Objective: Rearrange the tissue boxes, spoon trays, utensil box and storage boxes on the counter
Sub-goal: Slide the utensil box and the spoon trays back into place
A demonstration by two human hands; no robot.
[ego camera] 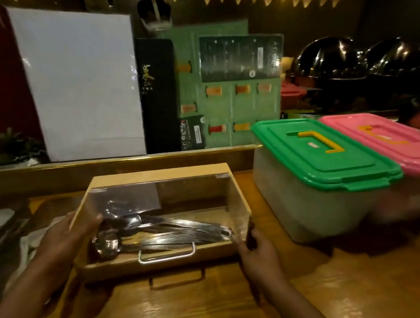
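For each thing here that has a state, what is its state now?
utensil box: clear lid closed, held at both ends, metal utensils inside.
left hand: gripping the box's left side.
right hand: gripping its right front corner.
green-lidded storage box: lid on, handle flat.
pink-lidded storage box: lid on.

Pale wood utensil box (163, 259), clear lid, between both hands; beyond the right hand, green-lidded storage box (320, 155), then pink-lidded storage box (398, 139), yellow handles.
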